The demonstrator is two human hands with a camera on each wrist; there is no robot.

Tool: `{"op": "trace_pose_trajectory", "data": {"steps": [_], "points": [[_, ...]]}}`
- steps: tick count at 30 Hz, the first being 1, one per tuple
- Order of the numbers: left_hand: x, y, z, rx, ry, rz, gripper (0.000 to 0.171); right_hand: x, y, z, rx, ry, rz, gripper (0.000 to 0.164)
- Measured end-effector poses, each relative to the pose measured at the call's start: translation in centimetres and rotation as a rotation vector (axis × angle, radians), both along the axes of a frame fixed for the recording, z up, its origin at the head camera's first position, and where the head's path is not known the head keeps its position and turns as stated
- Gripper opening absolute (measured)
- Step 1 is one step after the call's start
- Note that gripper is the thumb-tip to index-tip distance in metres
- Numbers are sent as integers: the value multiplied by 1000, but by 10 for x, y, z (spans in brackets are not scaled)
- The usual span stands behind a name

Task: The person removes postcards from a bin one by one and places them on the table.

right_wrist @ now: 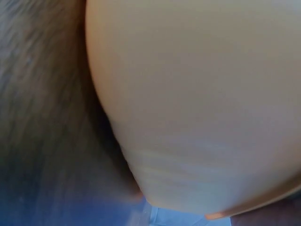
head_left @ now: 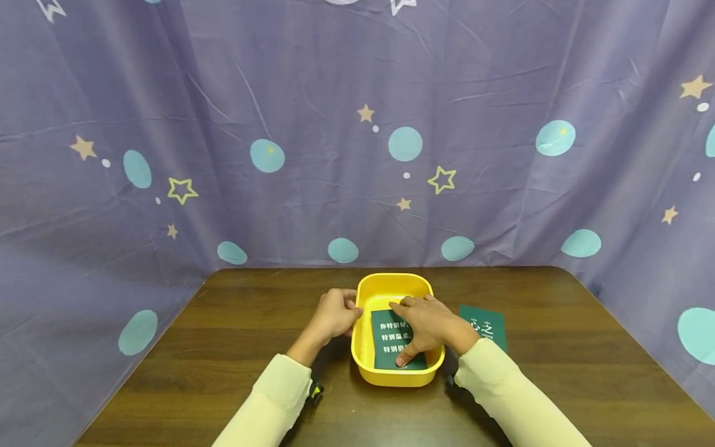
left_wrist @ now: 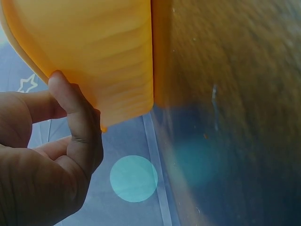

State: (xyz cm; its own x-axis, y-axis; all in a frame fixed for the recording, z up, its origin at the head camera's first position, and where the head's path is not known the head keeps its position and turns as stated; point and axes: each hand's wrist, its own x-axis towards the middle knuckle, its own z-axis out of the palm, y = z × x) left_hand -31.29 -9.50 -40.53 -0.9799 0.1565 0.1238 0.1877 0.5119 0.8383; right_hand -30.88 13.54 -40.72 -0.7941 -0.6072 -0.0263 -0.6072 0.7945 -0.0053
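Observation:
A yellow plastic box (head_left: 393,379) with rounded corners stands on the table. At its left side, my left hand (head_left: 333,313) grips the rim with bent fingers. The left wrist view shows that hand (left_wrist: 61,141) against the outer wall of the box (left_wrist: 113,56). Inside the box lies a dark green booklet or card (head_left: 385,355) with white printed characters. Over it, my right hand (head_left: 427,323) is spread, its thumb resting on the card near the lower edge; the other fingertips are partly hidden. The right wrist view shows only the box wall (right_wrist: 197,113), without the hand.
A second dark green card (head_left: 487,320) with white print lies on the table right of the box, partly behind the right forearm. The brown wooden table (head_left: 251,347) ends at a purple curtain (head_left: 313,205) with stars and dots.

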Motion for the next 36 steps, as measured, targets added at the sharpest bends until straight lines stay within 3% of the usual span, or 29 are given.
{"op": "trace_pose_trajectory", "data": {"steps": [17, 26, 36], "points": [[3, 2, 2, 13, -35, 24, 49, -1, -1, 0, -12, 29, -11, 119], [-2, -2, -1, 205, -216, 9, 22, -4, 1, 4, -252, -48, -50, 93], [-4, -6, -2, 292, -320, 9, 16, -4, 7, 11, -463, 25, -17, 59]]}}
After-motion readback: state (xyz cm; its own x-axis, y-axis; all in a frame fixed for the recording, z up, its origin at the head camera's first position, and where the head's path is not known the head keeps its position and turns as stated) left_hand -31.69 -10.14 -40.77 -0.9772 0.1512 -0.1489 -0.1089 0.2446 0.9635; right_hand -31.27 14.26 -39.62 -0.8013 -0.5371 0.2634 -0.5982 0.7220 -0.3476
